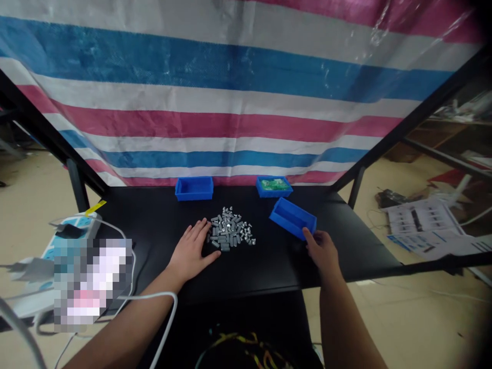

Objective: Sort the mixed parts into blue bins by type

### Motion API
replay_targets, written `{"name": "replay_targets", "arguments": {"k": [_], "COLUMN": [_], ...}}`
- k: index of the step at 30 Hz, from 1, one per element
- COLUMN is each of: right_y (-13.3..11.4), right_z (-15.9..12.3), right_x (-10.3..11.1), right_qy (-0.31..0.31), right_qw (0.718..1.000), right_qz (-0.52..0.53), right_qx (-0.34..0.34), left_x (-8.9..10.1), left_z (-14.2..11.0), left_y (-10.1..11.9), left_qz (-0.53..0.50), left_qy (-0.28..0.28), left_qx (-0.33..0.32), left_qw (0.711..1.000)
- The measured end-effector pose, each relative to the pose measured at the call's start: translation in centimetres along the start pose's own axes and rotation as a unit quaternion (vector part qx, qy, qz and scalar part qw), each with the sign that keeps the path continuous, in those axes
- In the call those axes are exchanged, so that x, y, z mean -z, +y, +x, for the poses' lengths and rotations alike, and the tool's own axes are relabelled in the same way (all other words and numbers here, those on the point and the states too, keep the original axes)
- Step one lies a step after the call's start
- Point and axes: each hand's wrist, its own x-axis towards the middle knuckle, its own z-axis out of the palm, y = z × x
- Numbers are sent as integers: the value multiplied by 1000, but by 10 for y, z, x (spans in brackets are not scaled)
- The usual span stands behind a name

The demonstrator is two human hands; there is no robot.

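Note:
A pile of small grey metal pieces (229, 230), short bars and bolt-like parts, lies in the middle of the black table (142, 246). My left hand (191, 251) rests flat and open on the tabletop, its fingertips at the pile's left edge. My right hand (322, 251) grips the near corner of an angled blue plastic bin (292, 218), which looks empty. Farther back stand a second blue bin (194, 188) and a third blue bin (274, 186), which holds a green circuit board (274, 185).
A power strip (73, 230) with plugs and white cables sits at the table's left edge, partly behind a pixelated patch. A white cable (169, 318) lies over my left forearm. A striped tarp (230, 128) hangs behind the table, within a black metal frame. Papers (423, 228) lie on the floor at right.

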Motion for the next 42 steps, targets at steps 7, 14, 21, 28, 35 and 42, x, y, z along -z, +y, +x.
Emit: {"name": "replay_targets", "arguments": {"k": [7, 14, 21, 28, 35, 42], "right_y": [-25, -69, -91, -103, -113, -116], "right_z": [-72, -120, -91, -82, -74, -71], "right_x": [-10, -56, -83, -97, -114, -108], "right_qy": [108, -165, -221, -280, -311, -330], "right_qw": [972, 912, 876, 845, 828, 822], "right_qz": [-42, -89, -114, -103, -92, -59], "right_qx": [206, 363, 413, 445, 458, 460], "left_x": [5, 8, 8, -6, -13, -13], "left_z": [0, 1, 8, 30, 55, 54], "left_y": [10, 11, 20, 27, 20, 18], "left_qz": [18, 22, 58, 30, -1, -53], "left_qy": [-8, -4, -31, -34, -34, -11], "left_qx": [-22, -22, -65, -79, -70, -90], "left_qw": [1000, 1000, 996, 996, 997, 994]}}
